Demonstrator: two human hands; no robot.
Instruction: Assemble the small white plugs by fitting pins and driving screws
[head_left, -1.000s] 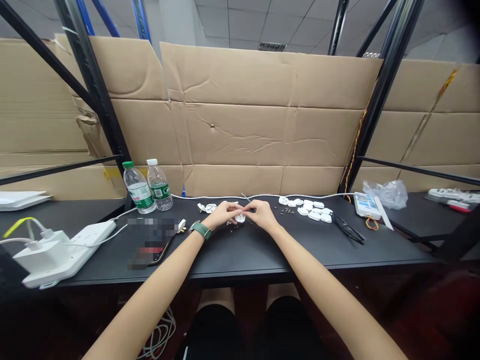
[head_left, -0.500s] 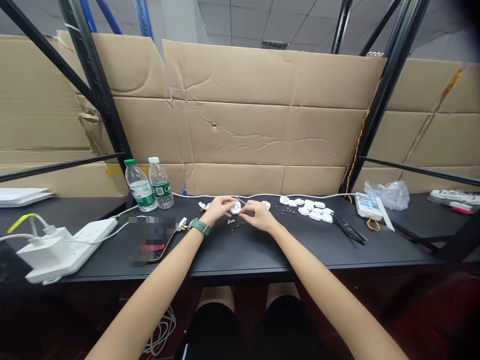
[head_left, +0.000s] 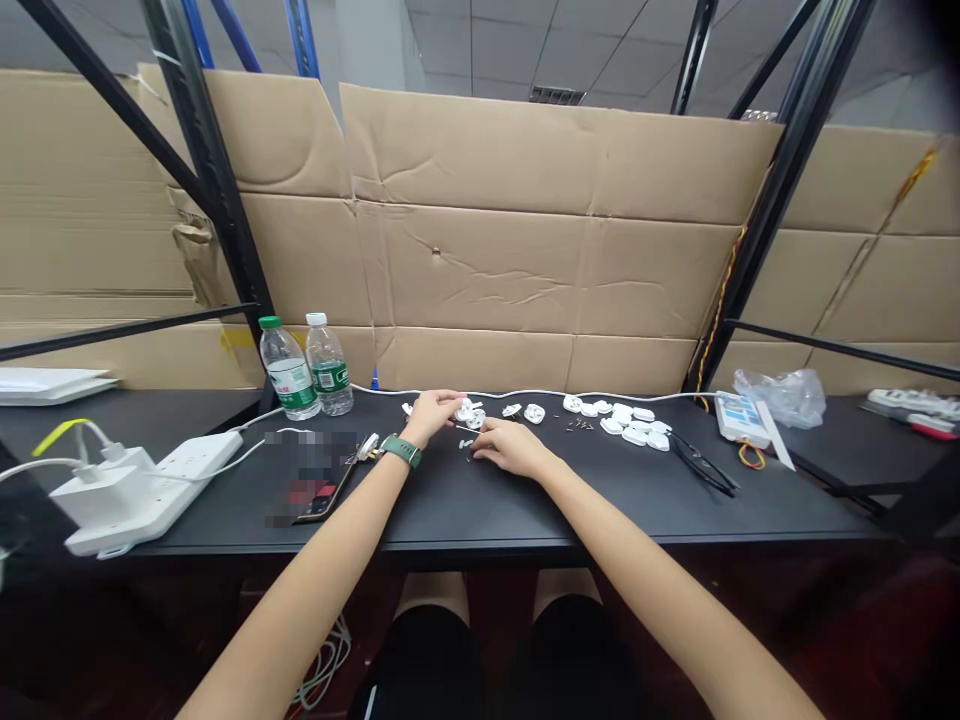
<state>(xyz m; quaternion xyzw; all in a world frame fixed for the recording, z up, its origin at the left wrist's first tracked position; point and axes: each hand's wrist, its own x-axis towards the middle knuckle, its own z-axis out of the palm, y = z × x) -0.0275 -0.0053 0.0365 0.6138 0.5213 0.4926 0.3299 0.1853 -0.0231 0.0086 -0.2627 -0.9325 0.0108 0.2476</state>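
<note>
My left hand (head_left: 435, 413), with a green watch on the wrist, pinches a small round white plastic piece (head_left: 465, 408) above the black table. A second white piece (head_left: 476, 418) shows right beside it. Close by on the right, my right hand (head_left: 510, 446) is low over the table with its fingers curled together. A thin light sliver shows by its fingertips, too small to name. Small metal bits (head_left: 466, 444) lie just under the hands. Other white pieces (head_left: 534, 413) rest behind the right hand.
Several white plastic covers (head_left: 634, 432), small screws (head_left: 580, 425) and black tweezers (head_left: 703, 466) lie to the right. A white box (head_left: 741, 418) stands beyond. To the left are two water bottles (head_left: 328, 370), a phone (head_left: 326, 500) and a power strip (head_left: 180, 480). Cardboard (head_left: 487, 260) closes the back.
My right hand has drawn down from the white piece and curled its fingers lower over the table. My left hand keeps the piece, and more white pieces show behind. The view has shifted slightly.
</note>
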